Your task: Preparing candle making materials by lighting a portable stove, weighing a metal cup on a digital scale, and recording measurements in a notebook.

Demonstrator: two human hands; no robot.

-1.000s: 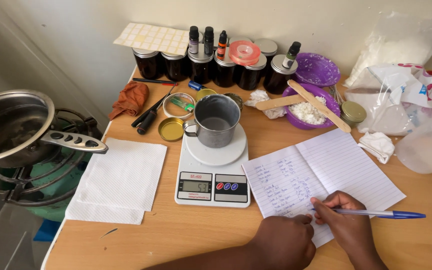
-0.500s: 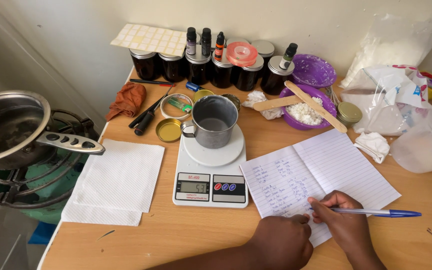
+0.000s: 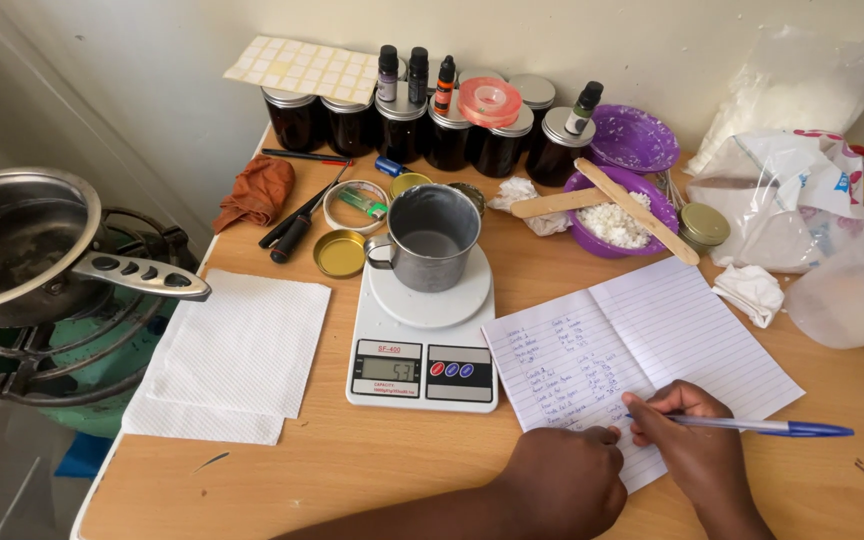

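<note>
1. The right hand (image 3: 687, 440) is pinching a blue pen (image 3: 752, 427) between thumb and fingers, its tip touching the lower part of the open lined notebook (image 3: 642, 360); the pen is lying low and slanted, as one holds it for writing.
2. The left hand (image 3: 564, 480) is resting curled, knuckles up, on the notebook's near edge just beside the right hand, seemingly pinning the page so it is not sliding under the pen. It is gripping nothing that I can see.
3. The notebook is lying on the wooden surface (image 3: 372, 465) just right of the white kitchen scale (image 3: 422, 350), so the lit display is sitting close to the written page.
4. A metal mug (image 3: 430, 238) is standing upright and centred on the scale's round platform, handle to the left, so its weight is registering.
5. A purple bowl (image 3: 620, 212) of white flakes is sitting behind the notebook with two wooden sticks (image 3: 642, 210) lying across its rim, keeping them off the surface.
6. Dark jars (image 3: 422, 130) with small dropper bottles on their lids are lining the wall at the back, out of the way.
7. A white paper towel (image 3: 237, 350) is lying spread left of the scale, near a steel pan (image 3: 22, 245) sitting on a gas burner beside the surface.
</note>
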